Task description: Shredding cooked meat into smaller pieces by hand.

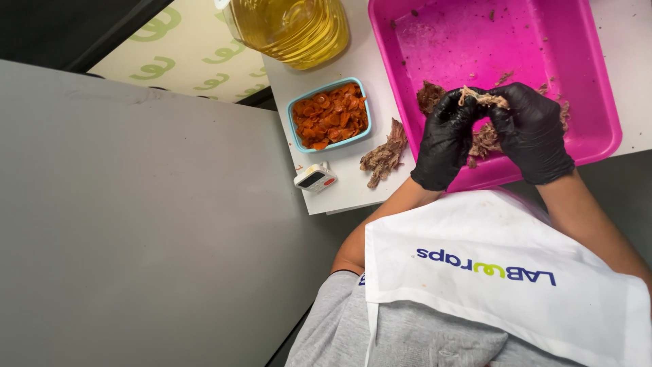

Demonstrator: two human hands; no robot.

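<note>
A grey floor (136, 224) fills the left of the view, and a white table (353, 183) stands at the top right. On the person's chest lies a white apron (502, 272) with blue and yellow lettering, over a grey shirt (353, 326).

A big pink tray (598, 88) sits on the table, its inner surface smeared and dotted with dark crumbs. Above its near edge both hands work together in black gloves. The left hand (448, 139) and the right hand (533, 132) are close side by side, fingers curled shut, and each pinches an end of one strip of shredded brown meat (483, 99) held between the thumbs and fingertips. More shredded meat (429, 97) lies in the tray just behind and below the hands.

At the top of the view stands a clear jug of yellow oil (292, 27), only its lower part showing. Near it, left of the tray, is a small light-blue dish (293, 109) filled with orange-red slices (331, 115). A separate heap of meat shreds (385, 155) rests on the bare table between the dish and the tray, just beside the left hand. A small white timer (315, 179) with a dark screen and a red button lies near the table's front edge.
</note>
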